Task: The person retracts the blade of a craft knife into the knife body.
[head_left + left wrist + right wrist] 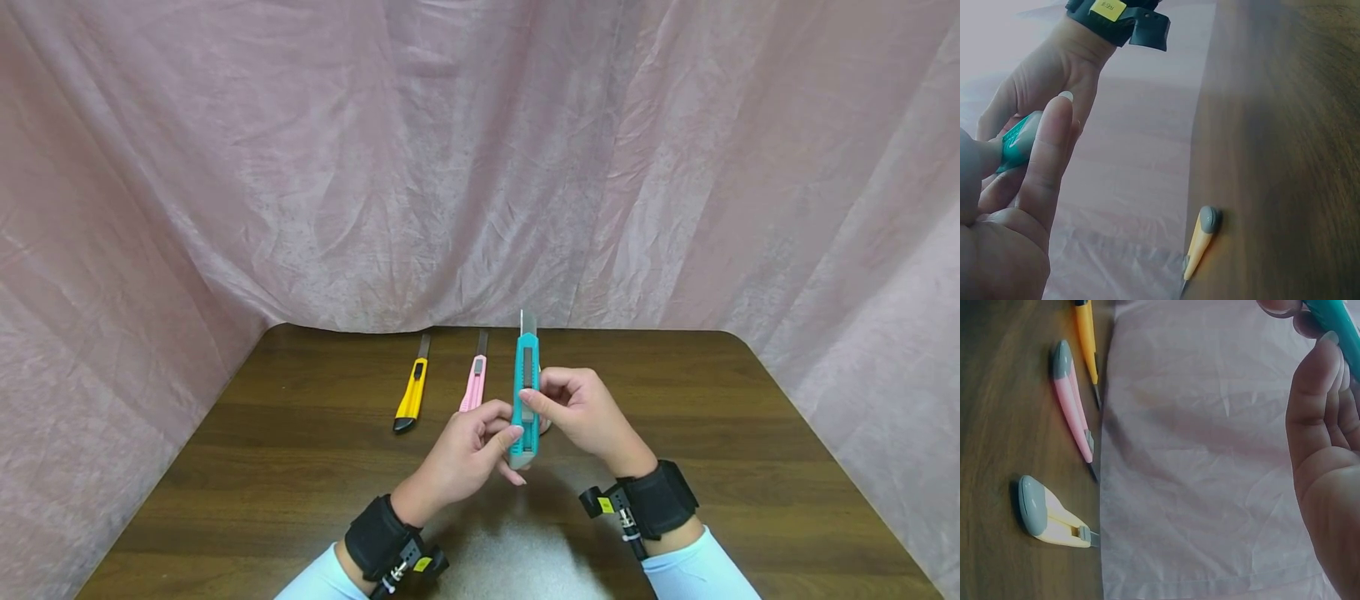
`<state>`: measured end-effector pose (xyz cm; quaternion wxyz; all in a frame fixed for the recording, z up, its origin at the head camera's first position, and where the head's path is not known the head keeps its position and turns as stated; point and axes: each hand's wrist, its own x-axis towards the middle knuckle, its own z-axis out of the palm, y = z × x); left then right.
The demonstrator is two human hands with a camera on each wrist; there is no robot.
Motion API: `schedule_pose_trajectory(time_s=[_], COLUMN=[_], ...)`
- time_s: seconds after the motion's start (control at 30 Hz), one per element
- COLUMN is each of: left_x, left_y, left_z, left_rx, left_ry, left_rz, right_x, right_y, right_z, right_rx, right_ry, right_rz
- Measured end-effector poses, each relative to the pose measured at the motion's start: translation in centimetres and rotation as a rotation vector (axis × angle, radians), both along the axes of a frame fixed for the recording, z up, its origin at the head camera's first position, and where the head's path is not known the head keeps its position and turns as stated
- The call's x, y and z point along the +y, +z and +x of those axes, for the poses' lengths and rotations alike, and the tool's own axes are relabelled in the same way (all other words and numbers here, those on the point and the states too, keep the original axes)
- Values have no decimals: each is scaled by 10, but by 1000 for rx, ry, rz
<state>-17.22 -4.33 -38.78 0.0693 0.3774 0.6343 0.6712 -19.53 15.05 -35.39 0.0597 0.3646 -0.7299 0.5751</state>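
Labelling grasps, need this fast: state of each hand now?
Left hand: holding teal cutter, near its lower end.
Right hand: holding same teal cutter, higher up.

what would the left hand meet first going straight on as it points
Past the long teal cutter it holds, the left hand would probably meet the right hand, though depth is unclear.
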Motion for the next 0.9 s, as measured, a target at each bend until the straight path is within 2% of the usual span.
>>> schedule_pose_trajectory(time_s=[0.23, 0.4, 0.6, 0.9], left_x=[-1, -2, -3, -2], left_y=[1, 2, 2, 4], left_z=[1, 1, 0, 0], left_rx=[13, 24, 22, 15], left_ry=[28, 41, 31, 31], left_rz=[-8, -11, 12, 19], right_x=[-2, -4, -4, -3], right_y=[-1, 0, -1, 0], right_z=[0, 0, -1, 0], right_rx=[-24, -21, -26, -5], right_ry=[57, 34, 10, 29], right_rz=[-31, -36, 12, 3])
